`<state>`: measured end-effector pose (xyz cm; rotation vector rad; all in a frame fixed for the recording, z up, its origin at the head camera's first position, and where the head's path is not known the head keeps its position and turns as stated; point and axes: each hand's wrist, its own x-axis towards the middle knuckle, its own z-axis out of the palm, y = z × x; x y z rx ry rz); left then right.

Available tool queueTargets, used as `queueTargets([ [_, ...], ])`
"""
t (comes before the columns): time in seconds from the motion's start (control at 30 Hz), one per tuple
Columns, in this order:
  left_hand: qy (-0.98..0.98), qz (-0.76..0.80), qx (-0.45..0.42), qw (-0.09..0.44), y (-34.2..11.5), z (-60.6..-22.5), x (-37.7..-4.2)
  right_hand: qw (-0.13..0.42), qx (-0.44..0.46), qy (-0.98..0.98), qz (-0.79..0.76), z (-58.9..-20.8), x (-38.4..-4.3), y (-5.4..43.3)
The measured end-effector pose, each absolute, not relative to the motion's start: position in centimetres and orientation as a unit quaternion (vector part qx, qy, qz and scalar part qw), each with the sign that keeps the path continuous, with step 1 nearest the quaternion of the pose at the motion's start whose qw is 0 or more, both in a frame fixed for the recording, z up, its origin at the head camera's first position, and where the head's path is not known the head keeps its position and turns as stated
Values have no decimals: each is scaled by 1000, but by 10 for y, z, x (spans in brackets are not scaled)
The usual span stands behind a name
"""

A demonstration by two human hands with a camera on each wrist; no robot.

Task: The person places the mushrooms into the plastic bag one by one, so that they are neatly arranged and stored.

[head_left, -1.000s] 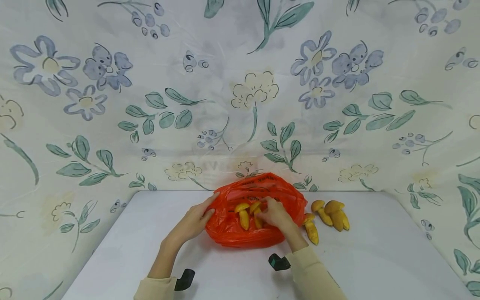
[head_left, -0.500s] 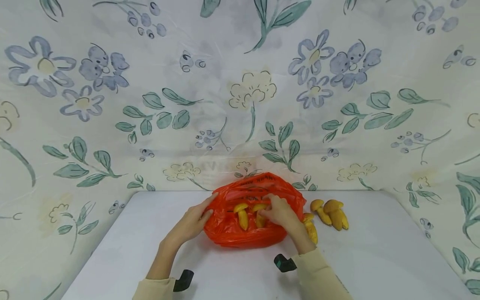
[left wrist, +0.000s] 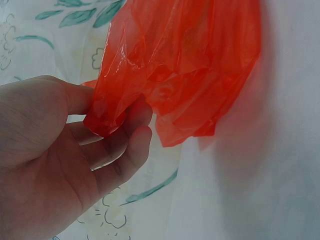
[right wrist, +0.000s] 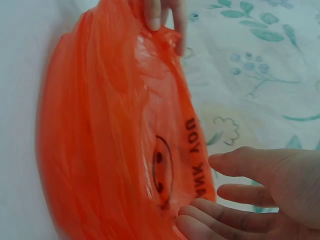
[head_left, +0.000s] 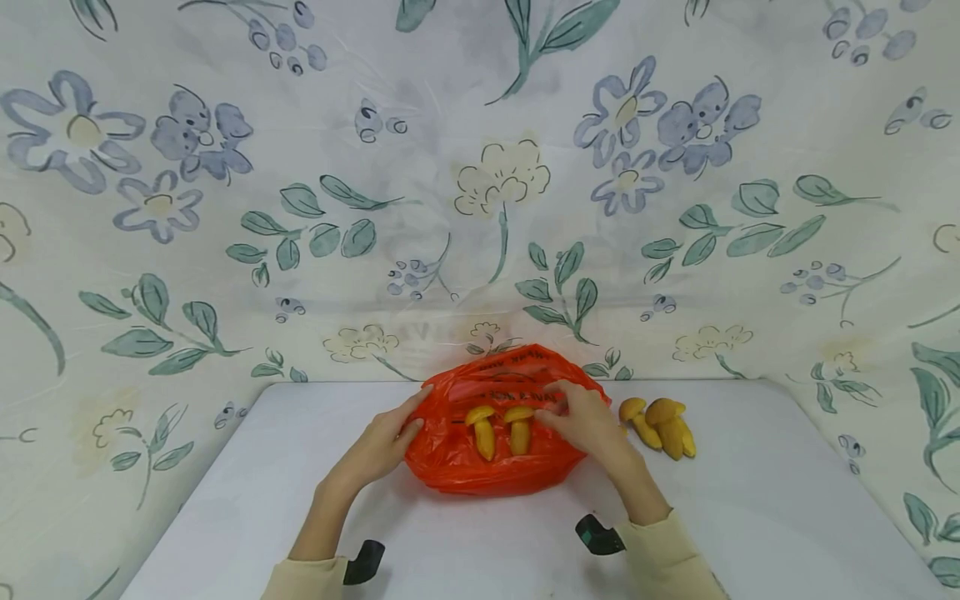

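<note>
- While the left hand (head_left: 382, 450) steadies the left end of the red plastic bag (head_left: 495, 480), its thumb and fingers pinch a fold of film between them, as the left wrist view shows.
- Next along, the bag rests on the white table (head_left: 757, 508), mouth spread, dark lettering on its far wall.
- Seemingly inside that mouth lie the left mushroom (head_left: 485, 433) and the right mushroom (head_left: 519, 432), both yellow, side by side and apart, caps toward the far wall.
- At the bag's right part is the right hand (head_left: 588, 425), fingers apart and gripping nothing; whether a fingertip touches the right mushroom's cap, I cannot tell.
- Farther right, loose mushrooms (head_left: 671, 429) lie huddled on the table, outside the bag; a yellow sliver beside the right wrist is too covered to judge.
- By the look of it, the step in hand is placing mushrooms in the bag, the right one seemingly set down. The next move likely calls for drawing the right hand clear and reaching rightward for another, with the left keeping the mouth spread.
</note>
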<state>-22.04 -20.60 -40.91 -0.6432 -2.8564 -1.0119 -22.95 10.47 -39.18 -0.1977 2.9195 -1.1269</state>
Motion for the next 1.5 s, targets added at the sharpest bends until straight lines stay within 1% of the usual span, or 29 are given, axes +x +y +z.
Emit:
queueTargets([
  [0.2, -921, -329, -207, 22, -205, -408, -220, -5, -58, 931, -361, -388, -220, 126],
  [0.33, -921, -329, -207, 21, -205, -409, -219, -22, -69, 934, -351, -388, -215, 141],
  [0.47, -923, -325, -207, 23, -206, -410, -219, -21, -60, 935, -350, -389, -211, 152],
  [0.63, -923, -321, -210, 29, -206, -410, -220, -28, -47, 938, -343, -392, -208, 164],
  [0.93, -923, -322, -209, 26, -207, -409, -219, -40, -40, 944, -325, -399, -205, 185],
  [1.5, -925, -318, -206, 28, -208, -410, -220, -18, -24, 936, -351, -418, -206, 200],
])
